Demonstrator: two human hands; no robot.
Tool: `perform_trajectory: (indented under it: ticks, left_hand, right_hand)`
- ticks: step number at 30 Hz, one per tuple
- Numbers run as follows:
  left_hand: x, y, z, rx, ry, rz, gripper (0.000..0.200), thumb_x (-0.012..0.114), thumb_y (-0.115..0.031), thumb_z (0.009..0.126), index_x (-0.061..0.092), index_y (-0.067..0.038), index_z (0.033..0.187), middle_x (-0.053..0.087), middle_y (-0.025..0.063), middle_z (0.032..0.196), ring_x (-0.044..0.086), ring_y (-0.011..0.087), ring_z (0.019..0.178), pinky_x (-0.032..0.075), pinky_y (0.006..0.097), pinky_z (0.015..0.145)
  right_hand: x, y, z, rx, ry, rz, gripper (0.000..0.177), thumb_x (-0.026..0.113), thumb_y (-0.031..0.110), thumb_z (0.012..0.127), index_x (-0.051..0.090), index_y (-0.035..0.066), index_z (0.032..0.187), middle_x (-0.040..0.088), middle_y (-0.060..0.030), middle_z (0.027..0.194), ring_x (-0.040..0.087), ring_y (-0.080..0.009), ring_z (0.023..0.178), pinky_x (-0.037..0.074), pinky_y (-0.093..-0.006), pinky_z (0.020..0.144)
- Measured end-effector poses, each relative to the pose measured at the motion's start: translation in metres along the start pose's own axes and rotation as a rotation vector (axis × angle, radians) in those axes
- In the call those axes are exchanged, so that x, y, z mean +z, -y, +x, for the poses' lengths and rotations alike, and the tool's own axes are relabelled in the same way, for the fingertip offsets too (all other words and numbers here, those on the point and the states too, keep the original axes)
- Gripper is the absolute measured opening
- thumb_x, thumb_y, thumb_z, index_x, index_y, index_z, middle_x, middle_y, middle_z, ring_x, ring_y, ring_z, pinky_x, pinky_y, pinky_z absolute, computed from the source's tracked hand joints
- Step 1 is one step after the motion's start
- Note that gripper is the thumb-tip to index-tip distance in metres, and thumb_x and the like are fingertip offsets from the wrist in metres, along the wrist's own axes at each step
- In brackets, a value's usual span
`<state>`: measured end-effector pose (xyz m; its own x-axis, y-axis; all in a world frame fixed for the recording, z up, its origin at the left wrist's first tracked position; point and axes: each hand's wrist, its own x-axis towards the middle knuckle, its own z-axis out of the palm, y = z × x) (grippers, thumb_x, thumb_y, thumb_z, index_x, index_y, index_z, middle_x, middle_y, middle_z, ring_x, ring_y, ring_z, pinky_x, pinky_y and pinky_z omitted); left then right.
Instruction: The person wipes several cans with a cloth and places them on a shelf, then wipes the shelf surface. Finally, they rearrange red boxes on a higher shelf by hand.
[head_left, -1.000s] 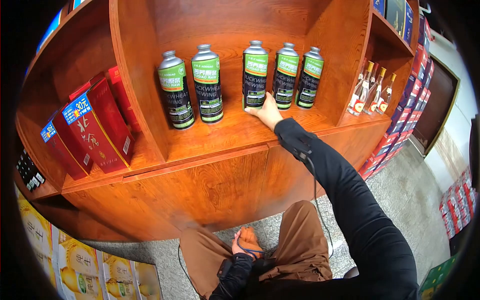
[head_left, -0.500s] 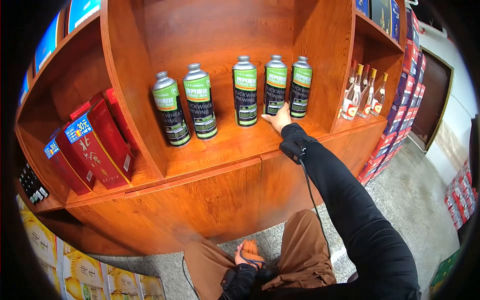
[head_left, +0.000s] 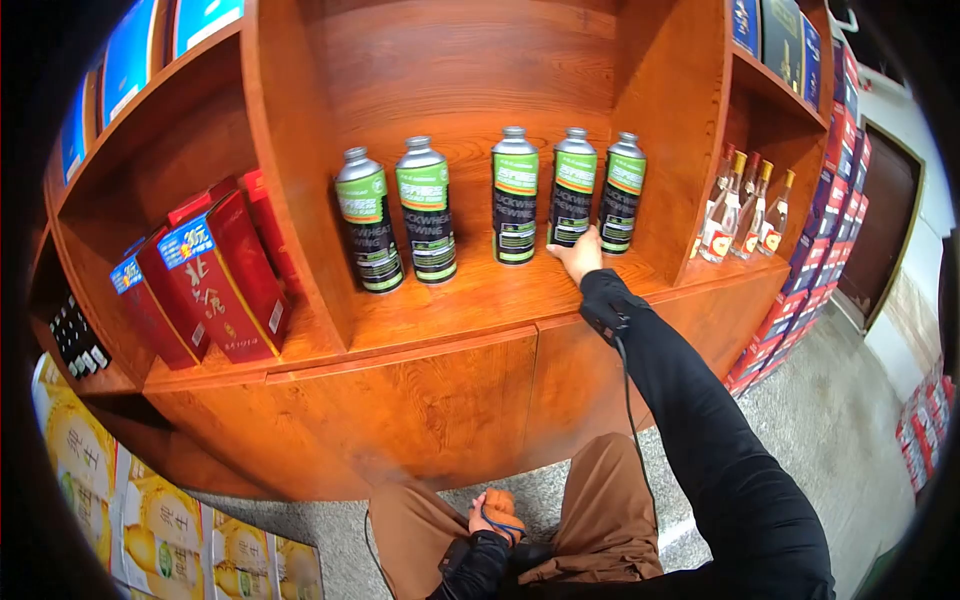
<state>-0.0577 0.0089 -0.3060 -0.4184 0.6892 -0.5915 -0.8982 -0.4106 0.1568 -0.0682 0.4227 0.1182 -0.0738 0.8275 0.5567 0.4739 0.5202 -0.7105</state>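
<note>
Several tall green-and-black aluminium bottles stand upright in the middle shelf bay. My right hand (head_left: 580,255) grips the low end of the bottle second from the right (head_left: 574,185), thumb at its left and fingers at its right. Close beside it stands the rightmost bottle (head_left: 622,190); to the left is the middle bottle (head_left: 515,195), a small gap apart. Farther left are another bottle (head_left: 427,210) and the leftmost bottle (head_left: 370,220). Down by my lap, my left hand (head_left: 480,515) is closed round an orange-brown cloth-like bundle (head_left: 503,508) with a dark blue edge.
Wooden dividers (head_left: 300,180) bound the bay. Red gift boxes (head_left: 225,280) fill the left bay, clear glass bottles (head_left: 745,215) the right one. Beer cartons (head_left: 165,530) stand at lower left, stacked cartons (head_left: 800,270) at right. A cable (head_left: 632,410) hangs from my right wrist.
The whole view has shifted, so the shelf appears farther right and lower. My right hand stays at the foot of the same bottle. My left hand still holds the orange-brown bundle.
</note>
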Motion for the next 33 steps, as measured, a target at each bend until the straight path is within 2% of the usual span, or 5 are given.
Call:
perform_trajectory:
  ticks: [5,10,17,22,33]
  left_hand:
    - [0.019,0.011,-0.006,0.116,-0.144,-0.034,0.023,0.057,-0.029,0.101,0.068,-0.009,0.106,0.068,0.011,0.117,0.063,0.0301,0.109,0.049,0.0465,0.1]
    - [0.017,0.018,0.001,0.18,-0.064,0.002,0.032,0.051,-0.031,0.105,0.068,-0.004,0.112,0.068,0.0121,0.116,0.065,0.0302,0.106,0.053,0.0444,0.097]
    - [0.026,0.011,-0.01,0.253,-0.043,0.069,0.04,0.05,-0.036,0.106,0.064,-0.002,0.121,0.064,0.0138,0.123,0.062,0.0285,0.114,0.048,0.0444,0.102]
    - [0.017,0.012,-0.004,0.4,0.03,0.205,0.038,0.054,-0.036,0.104,0.063,-0.002,0.119,0.064,0.0093,0.122,0.062,0.023,0.111,0.052,0.04,0.094]
    - [0.031,-0.014,-0.025,0.275,0.116,0.133,0.039,0.046,-0.037,0.107,0.06,-0.008,0.128,0.061,0.0128,0.129,0.062,0.0284,0.113,0.052,0.0448,0.097]
  right_hand:
    - [-0.009,-0.008,-0.02,0.004,-0.071,0.15,0.08,0.085,0.023,0.073,0.043,-0.012,0.132,0.049,-0.0306,0.134,0.047,-0.0402,0.129,0.04,-0.0429,0.109]
    - [-0.012,0.053,-0.083,-0.488,0.183,0.321,0.073,0.078,0.015,0.082,0.039,-0.005,0.14,0.048,-0.0218,0.134,0.049,-0.0334,0.126,0.039,-0.0409,0.109]
    - [0.058,0.157,-0.078,-0.208,0.55,0.536,0.128,0.091,0.035,0.072,0.0,-0.005,0.154,0.028,-0.0295,0.154,0.029,-0.0342,0.146,0.029,-0.0431,0.117]
    - [0.096,0.188,-0.083,-0.254,0.457,0.774,0.093,0.091,0.023,0.074,0.027,0.0,0.138,0.053,-0.0124,0.123,0.057,-0.0221,0.112,0.048,-0.0391,0.098]
    - [0.016,0.173,-0.116,-0.135,0.554,0.918,0.061,0.087,0.02,0.077,0.05,0.0,0.121,0.065,-0.0087,0.109,0.064,-0.0168,0.098,0.053,-0.0331,0.087]
